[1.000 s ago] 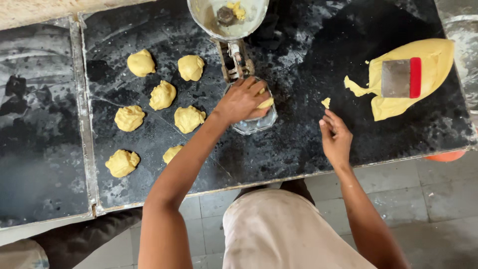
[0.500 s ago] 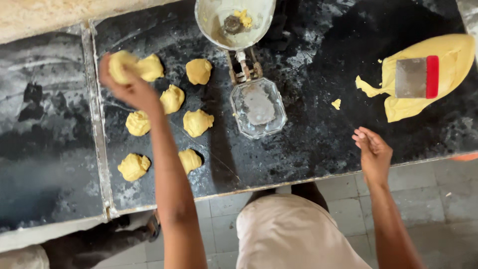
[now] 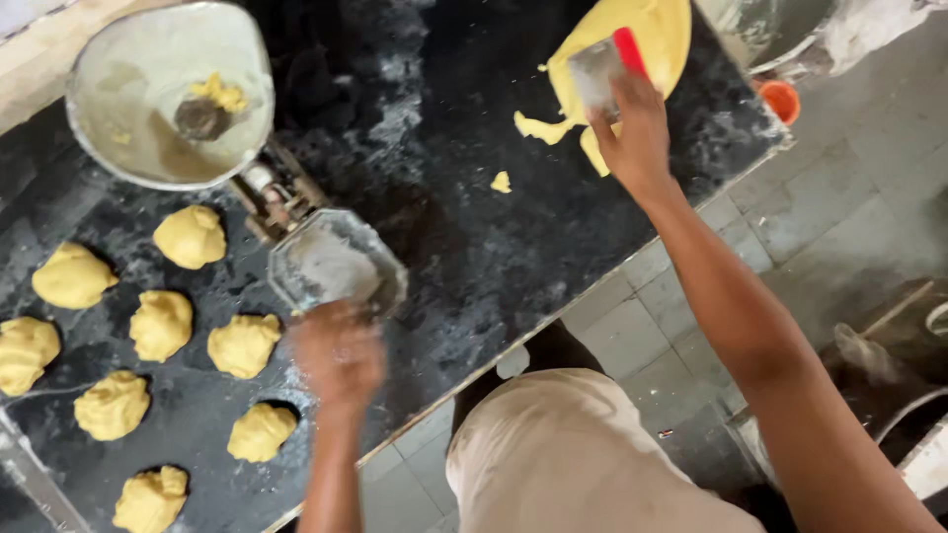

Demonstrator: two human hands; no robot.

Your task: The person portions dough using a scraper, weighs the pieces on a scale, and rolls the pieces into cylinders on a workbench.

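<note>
Head view: my right hand [image 3: 637, 123] closes its fingers on the scraper [image 3: 602, 69] over the dough slab [image 3: 617, 59] at one o'clock.
Left hand [image 3: 338, 357] is blurred at seven o'clock; I cannot tell its grip. I judge it could knock the scale tray [image 3: 338, 265] just above, or dent the dough balls [image 3: 188, 326] beside it. The counter [image 3: 464, 247] edge runs near the slab.

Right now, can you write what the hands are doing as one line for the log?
right hand: on scraper at big dough sheet | left hand: empty, blurred, beside scale pan | dough balls: on dark counter
</note>
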